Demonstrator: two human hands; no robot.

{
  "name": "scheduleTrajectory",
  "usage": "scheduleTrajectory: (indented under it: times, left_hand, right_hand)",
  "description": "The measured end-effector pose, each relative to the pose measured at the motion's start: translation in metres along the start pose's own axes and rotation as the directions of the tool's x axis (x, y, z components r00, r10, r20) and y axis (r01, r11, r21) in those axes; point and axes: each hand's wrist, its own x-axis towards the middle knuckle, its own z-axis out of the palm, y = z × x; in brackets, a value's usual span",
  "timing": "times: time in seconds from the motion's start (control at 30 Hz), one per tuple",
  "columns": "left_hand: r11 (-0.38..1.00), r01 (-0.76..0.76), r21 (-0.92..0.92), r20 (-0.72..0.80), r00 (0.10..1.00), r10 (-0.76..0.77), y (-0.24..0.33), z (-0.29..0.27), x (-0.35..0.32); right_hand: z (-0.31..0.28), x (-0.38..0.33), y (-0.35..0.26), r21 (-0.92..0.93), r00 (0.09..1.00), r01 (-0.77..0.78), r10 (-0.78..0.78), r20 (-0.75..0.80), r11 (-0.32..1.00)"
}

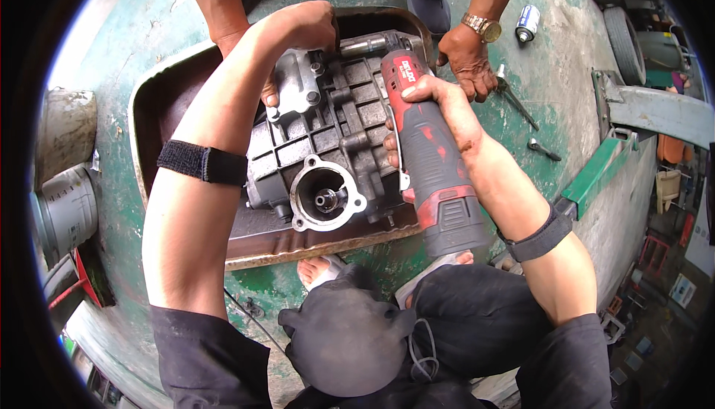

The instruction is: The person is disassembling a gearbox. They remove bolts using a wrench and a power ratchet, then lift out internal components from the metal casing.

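A metal gearbox housing (350, 126) with ribs and a round flanged opening (324, 193) lies in a rusty tray (313, 254). My right hand (445, 107) is wrapped round a red and black cordless ratchet wrench (432, 156), whose metal head lies at the housing's far edge. Beyond a bolted cover (299, 85), my left hand (316, 26) is closed beside the tool's head; its fingers are mostly hidden. A co-worker's hand (269, 90) touches the cover, partly behind my left forearm. Their other hand (471, 66), wearing a watch, hangs right of the ratchet's head.
On the green floor at right lie a spray can (527, 23), a long tool (518, 104) and a bolt-like piece (544, 150). A green and grey metal arm (603, 167) stands farther right, near tyres (624, 44). Buckets (68, 204) stand at left.
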Motion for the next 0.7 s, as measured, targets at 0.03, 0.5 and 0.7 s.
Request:
scheduleTrajectory:
  times: [0.03,0.5,0.7]
  left_hand:
    - [1.0,0.005,0.003,0.009,1.0,-0.005,0.004,-0.002,-0.003]
    - [0.964,0.204,0.171,0.065,0.974,-0.218,0.028,-0.01,0.004]
    - [0.966,0.242,0.091,0.032,0.969,-0.246,0.0,0.003,0.011]
  right_hand:
    - [0.0,0.0,0.0,0.024,0.999,-0.013,0.012,0.031,1.0]
    - [-0.021,0.007,-0.001,0.001,0.983,-0.019,0.019,0.18,1.0]
    - [-0.02,0.008,0.001,-0.001,0.982,0.019,-0.019,0.189,1.0]
